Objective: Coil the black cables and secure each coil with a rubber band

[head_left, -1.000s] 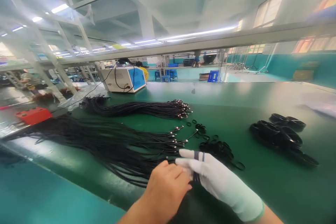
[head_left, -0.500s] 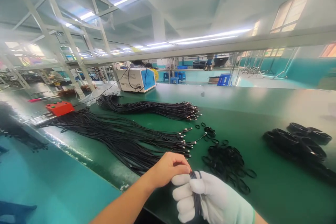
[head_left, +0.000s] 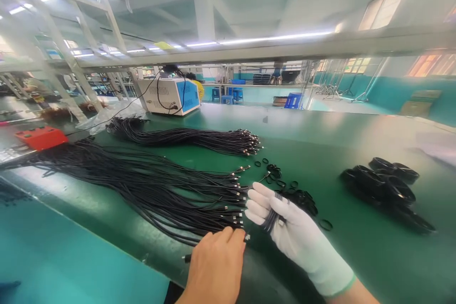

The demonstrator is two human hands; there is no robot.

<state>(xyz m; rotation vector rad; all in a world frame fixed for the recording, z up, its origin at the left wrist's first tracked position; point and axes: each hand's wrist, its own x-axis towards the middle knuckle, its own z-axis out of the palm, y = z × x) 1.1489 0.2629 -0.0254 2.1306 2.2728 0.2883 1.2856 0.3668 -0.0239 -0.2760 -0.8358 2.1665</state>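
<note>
My right hand (head_left: 290, 228), in a white glove, is closed around a small coil of black cable (head_left: 272, 218). One light connector tip shows by its palm. Below and to the left is my bare left hand (head_left: 221, 261), its fingers curled down over a black cable, most of which the hand hides. A black plug end (head_left: 187, 258) sticks out on its left side and a metal tip (head_left: 247, 237) at its fingertips. Just beyond, a spread of straight black cables (head_left: 171, 199) lies with metal connectors toward my hands. Black rubber bands (head_left: 302, 199) lie partly behind the glove.
A second bundle of black cables (head_left: 185, 137) lies farther back on the green table (head_left: 320, 128). Coiled black cables (head_left: 388, 194) are heaped at the right. A red control box (head_left: 41, 138) sits at the left, a white and blue machine (head_left: 173, 96) at the back.
My left hand has left the coil at the gloved fingers and moved down and left. My right hand has risen with the coil, and the view has turned rightward.
</note>
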